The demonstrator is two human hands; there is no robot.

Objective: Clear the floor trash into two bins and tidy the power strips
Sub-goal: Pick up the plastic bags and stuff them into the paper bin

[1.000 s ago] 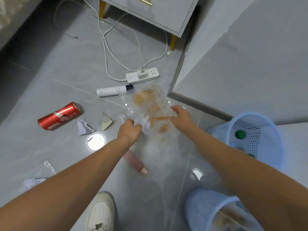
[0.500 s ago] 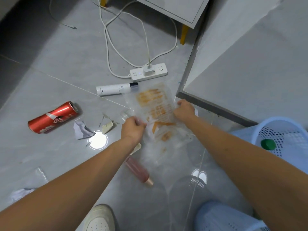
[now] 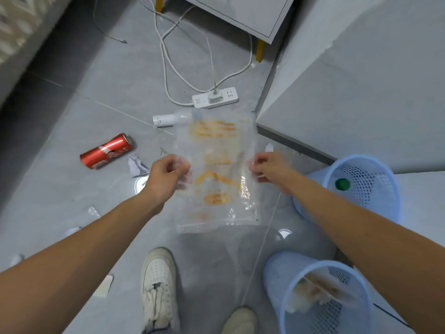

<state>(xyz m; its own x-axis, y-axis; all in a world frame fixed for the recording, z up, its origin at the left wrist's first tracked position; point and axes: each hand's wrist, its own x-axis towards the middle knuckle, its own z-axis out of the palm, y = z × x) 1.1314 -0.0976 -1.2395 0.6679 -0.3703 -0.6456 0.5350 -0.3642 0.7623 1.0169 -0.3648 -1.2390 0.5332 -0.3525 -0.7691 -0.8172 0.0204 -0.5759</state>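
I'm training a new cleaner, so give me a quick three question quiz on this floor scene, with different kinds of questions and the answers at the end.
1. True or false: both hands, left hand and right hand, hold the clear plastic bag by its side edges.
2. Multiple choice: what sits plugged into the white power strip? A) nothing B) one white plug C) three black plugs
3. Fill in: the red can lies on its ____ on the floor.

Key
1. True, one hand pinches each side.
2. B.
3. side.
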